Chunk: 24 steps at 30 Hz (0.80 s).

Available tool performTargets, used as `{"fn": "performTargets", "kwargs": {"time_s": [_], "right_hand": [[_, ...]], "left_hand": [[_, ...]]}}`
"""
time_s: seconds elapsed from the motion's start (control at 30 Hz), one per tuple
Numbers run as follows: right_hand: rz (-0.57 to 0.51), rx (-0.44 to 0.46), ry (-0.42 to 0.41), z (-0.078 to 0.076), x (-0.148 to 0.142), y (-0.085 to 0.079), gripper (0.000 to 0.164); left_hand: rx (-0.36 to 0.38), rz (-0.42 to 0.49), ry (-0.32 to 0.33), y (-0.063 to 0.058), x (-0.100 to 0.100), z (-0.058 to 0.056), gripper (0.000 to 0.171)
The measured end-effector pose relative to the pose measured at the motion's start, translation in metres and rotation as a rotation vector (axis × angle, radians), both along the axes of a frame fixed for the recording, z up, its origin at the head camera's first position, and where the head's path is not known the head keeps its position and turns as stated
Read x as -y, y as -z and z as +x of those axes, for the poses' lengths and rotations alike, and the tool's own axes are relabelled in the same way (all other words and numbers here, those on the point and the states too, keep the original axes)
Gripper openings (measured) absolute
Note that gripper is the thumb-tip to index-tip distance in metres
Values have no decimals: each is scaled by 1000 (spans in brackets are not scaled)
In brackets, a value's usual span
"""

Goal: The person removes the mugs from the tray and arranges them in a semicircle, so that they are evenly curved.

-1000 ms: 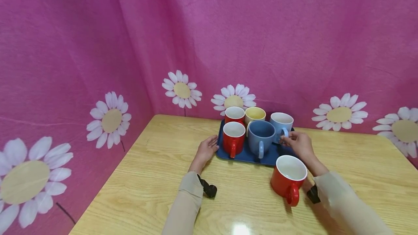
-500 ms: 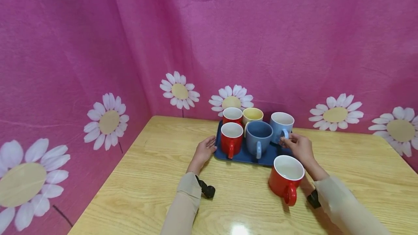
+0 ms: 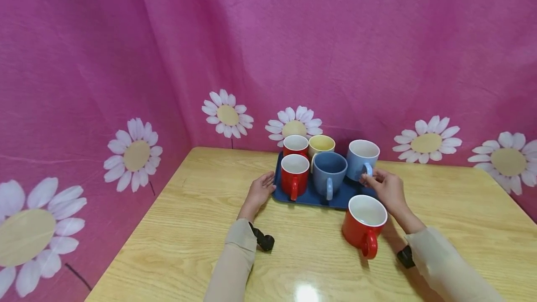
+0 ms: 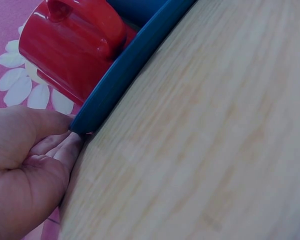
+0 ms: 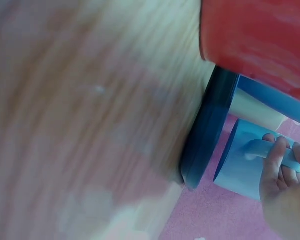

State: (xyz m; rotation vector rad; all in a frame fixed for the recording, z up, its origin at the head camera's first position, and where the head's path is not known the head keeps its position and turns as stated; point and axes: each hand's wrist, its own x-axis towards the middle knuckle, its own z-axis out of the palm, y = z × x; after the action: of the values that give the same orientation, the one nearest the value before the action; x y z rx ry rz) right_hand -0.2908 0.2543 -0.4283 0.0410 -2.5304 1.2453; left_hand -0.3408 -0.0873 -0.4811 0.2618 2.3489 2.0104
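R wrist cam only: gap betw lt-blue mug (image 5: 240, 172) & tray (image 5: 210, 130). R hand (image 3: 389, 191) pinches its handle (image 5: 259, 148), mug above tray's R end. L hand (image 3: 259, 191) fingers loose, touching tray's L edge. On tray: 2 red mugs (image 3: 294, 177), 1 yellow (image 3: 321, 143), 1 dk-blue (image 3: 325, 177); 1 big red (image 3: 361, 226) in front.

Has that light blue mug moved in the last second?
Yes, to the right: in the head view, the light blue mug has come closer to the nearest printed flower on its right, which is fixed.

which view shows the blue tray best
The head view: it shows the tray nearly end to end, though mugs hide parts. Left wrist shows only one end, by the left hand; right wrist, the other.
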Motion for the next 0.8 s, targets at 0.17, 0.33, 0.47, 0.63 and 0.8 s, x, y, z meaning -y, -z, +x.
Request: {"fn": "performTargets", "kwargs": {"time_s": [0.17, 0.33, 0.47, 0.63, 0.8], "right_hand": [[3, -32, 2, 5, -2, 1, 29], [6, -48, 8, 13, -5, 2, 30], [-3, -42, 23, 20, -7, 1, 31], [8, -35, 48, 28, -10, -1, 31], [14, -58, 58, 38, -14, -1, 31]], "left_hand": [[7, 8, 0, 0, 0, 0, 50], [1, 5, -3, 0, 1, -1, 50], [1, 11, -2, 0, 0, 0, 50], [7, 19, -2, 0, -1, -2, 51], [12, 10, 2, -1, 0, -2, 51]]}}
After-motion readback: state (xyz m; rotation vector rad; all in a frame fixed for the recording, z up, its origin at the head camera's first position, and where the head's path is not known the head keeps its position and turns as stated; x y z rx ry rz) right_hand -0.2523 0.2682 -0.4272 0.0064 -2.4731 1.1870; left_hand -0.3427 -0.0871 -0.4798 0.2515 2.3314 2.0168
